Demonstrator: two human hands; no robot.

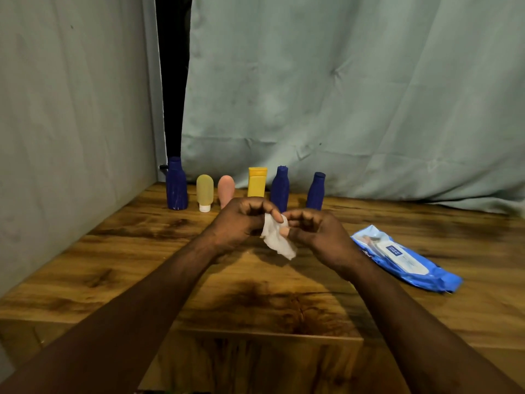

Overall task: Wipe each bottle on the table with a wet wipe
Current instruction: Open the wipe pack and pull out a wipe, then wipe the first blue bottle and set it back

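Several bottles stand in a row at the back of the wooden table (142, 268): a tall blue bottle (176, 184), a pale yellow tube (204, 192), a pink tube (226, 190) partly behind my left hand, a yellow tube (257, 182), a second blue bottle (279, 187) and a smaller blue bottle (316, 191). My left hand (241, 223) and my right hand (318, 231) meet in front of the row, both pinching a crumpled white wet wipe (277, 237) that hangs down between them above the table.
A blue pack of wet wipes (406, 261) lies flat on the table to the right of my right hand. A pale curtain (341, 95) hangs behind the bottles, and a grey wall (71, 137) bounds the left side.
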